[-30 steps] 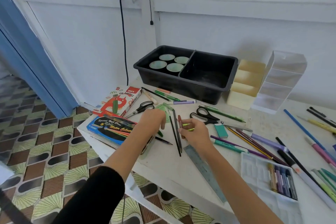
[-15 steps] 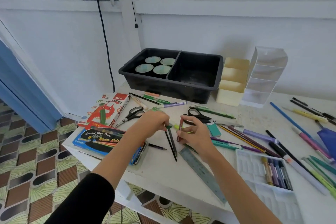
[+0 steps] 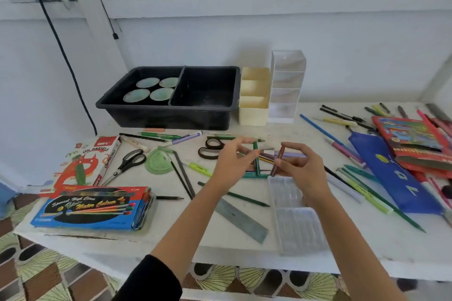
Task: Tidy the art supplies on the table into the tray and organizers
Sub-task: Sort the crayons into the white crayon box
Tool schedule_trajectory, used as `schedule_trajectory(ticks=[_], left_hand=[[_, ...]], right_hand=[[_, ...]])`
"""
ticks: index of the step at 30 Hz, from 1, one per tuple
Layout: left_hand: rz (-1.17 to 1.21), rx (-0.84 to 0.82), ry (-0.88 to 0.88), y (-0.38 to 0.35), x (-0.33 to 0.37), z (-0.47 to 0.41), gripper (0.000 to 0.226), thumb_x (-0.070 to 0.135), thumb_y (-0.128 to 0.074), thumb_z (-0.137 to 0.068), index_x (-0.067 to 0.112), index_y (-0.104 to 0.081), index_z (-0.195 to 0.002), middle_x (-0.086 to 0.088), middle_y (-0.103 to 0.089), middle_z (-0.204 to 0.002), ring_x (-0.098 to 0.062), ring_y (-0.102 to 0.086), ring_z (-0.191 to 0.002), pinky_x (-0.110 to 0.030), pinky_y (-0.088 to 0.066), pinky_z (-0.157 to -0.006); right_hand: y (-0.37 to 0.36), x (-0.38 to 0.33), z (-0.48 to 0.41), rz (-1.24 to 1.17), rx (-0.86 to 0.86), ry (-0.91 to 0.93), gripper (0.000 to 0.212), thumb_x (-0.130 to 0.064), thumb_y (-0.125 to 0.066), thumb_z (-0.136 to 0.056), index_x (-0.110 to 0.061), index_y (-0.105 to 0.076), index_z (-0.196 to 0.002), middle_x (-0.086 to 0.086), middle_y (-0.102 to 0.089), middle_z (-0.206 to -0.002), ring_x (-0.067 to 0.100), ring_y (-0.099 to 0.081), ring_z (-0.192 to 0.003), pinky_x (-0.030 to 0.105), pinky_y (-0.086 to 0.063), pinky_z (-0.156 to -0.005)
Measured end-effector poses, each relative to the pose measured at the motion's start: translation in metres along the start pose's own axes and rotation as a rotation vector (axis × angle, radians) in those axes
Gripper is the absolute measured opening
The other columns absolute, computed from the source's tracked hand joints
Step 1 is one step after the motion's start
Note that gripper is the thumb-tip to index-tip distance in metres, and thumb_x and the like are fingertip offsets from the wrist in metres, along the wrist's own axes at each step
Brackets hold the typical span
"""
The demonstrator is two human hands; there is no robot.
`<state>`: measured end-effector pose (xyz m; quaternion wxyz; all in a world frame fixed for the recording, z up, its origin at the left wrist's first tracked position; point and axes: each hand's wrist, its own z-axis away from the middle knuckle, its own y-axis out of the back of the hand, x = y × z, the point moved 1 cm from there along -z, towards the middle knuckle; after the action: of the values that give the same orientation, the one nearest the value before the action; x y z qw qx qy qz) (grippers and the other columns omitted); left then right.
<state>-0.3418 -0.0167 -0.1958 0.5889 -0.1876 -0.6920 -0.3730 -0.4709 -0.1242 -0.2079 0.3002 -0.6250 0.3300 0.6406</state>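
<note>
Green pen stands nearly upright in the left hand, pinched between thumb and fingertips about mid-barrel. The right hand pinches a brown pen the same way, tilted slightly. Both pens are lifted off the surface at its middle, near each other but apart, just behind a clear case.

They look like light, stiff, smooth plastic barrels. A light pinch at mid-barrel should carry them, though they would probably roll if laid flat, so dropping them end-first into a slot seems safer.

Scissors lie just left of the left hand, among loose pencils and pens. Further back sits the black tray, with the cream organizer just beside its right end and the clear organizer next to that. All three are well behind the hands.
</note>
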Motion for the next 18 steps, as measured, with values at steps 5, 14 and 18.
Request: schedule_trajectory(ticks=[5, 14, 18], left_hand=[[0.191, -0.042, 0.094, -0.052, -0.002, 0.009, 0.026, 0.008, -0.060, -0.090, 0.009, -0.061, -0.116, -0.008, -0.057, -0.087, -0.015, -0.063, -0.079, -0.028, -0.059, -0.066], [0.143, 0.044, 0.159, -0.096, -0.016, 0.021, 0.021, 0.006, -0.063, -0.087, 0.016, -0.062, -0.105, -0.004, -0.062, -0.085, -0.022, -0.063, -0.085, -0.037, -0.057, -0.076], [0.126, 0.087, 0.171, -0.101, -0.022, 0.026, 0.019, 0.008, -0.064, -0.086, 0.021, -0.062, -0.100, -0.008, -0.065, -0.087, -0.026, -0.065, -0.088, -0.045, -0.056, -0.080]], right_hand=[[0.044, 0.006, 0.001, 0.182, 0.063, 0.032, 0.037, 0.001, -0.072, -0.078, -0.017, -0.064, -0.109, 0.012, -0.072, -0.076, 0.025, -0.071, -0.070, 0.038, -0.058, -0.075], [0.064, 0.016, 0.011, 0.392, -0.079, 0.066, 0.038, -0.004, -0.078, -0.072, -0.019, -0.064, -0.104, 0.008, -0.070, -0.074, 0.018, -0.068, -0.068, 0.026, -0.058, -0.066], [0.059, 0.027, 0.015, 0.488, -0.173, 0.114, 0.040, -0.001, -0.075, -0.074, -0.019, -0.064, -0.107, 0.000, -0.064, -0.074, 0.010, -0.061, -0.067, 0.016, -0.050, -0.064]])
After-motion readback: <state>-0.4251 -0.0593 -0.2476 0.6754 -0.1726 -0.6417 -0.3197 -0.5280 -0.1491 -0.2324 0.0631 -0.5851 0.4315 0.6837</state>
